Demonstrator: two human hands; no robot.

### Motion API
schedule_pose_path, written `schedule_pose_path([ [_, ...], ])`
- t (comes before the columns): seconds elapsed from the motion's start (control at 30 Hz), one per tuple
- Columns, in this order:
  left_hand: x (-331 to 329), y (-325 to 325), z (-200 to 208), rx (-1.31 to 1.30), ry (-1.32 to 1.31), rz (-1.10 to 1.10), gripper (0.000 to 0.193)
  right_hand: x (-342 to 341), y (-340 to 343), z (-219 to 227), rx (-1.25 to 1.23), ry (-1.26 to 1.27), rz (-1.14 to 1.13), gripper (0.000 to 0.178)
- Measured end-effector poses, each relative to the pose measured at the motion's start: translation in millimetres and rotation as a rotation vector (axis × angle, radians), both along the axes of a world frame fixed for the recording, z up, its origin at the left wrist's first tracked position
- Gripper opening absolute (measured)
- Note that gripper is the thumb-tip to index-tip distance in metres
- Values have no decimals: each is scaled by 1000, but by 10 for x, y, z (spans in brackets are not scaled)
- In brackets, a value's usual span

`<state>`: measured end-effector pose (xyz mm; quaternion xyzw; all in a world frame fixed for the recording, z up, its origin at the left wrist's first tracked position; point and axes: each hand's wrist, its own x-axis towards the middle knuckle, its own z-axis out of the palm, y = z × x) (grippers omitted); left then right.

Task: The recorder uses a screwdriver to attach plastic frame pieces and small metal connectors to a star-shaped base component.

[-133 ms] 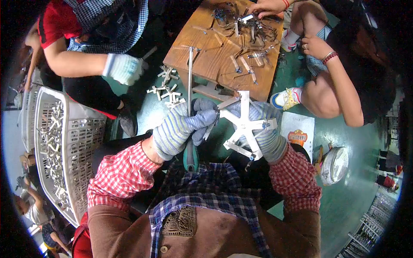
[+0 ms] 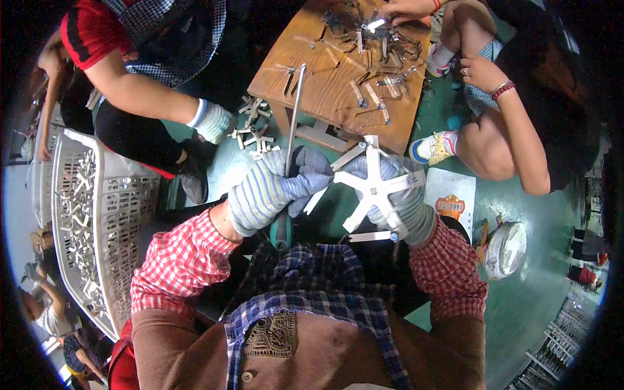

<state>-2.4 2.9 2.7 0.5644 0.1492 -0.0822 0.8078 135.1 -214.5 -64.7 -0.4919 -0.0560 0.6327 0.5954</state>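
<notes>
My left hand, in a striped knit glove, is closed round a long screwdriver. The shaft points up and away, and the green-and-black handle sticks out below the fist. Left thumb and fingertips reach the edge of a white star-shaped metal bracket. A thin metal strip hangs beneath those fingertips. Gripping the bracket from behind is my right hand, gloved alike, its fingers mostly hidden. Small hinged pieces with bolts sit at several of the bracket's arm ends.
Ahead stands a wooden table strewn with metal strips, where a co-worker's bare hand works. More star brackets lie on the floor, near another co-worker's gloved hand. A white crate of metal parts is at left, a round wrapped bundle at right.
The screwdriver's tip has swung right and its handle slightly left. The bracket has turned and tilted in my right hand. The co-worker's gloved hand has moved right, toward the floor pile.
</notes>
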Motion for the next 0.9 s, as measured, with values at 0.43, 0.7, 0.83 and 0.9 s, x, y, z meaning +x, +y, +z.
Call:
schedule_pose_path([
  [0.43, -78, 300, -297, 828, -58, -245, 31, -110, 142, 344, 301, -278, -92, 68],
  [0.7, 59, 274, 43, 581, -185, -317, 33, -13, -46, -56, 431, -1302, 178, 49],
  [0.83, 50, 306, -53, 649, -195, -478, 34, -145, 40, 108, 405, -1220, 249, 37],
  [0.9, 70, 328, -69, 685, -360, -541, 35, -166, 85, 134, 469, -1455, 258, 33],
])
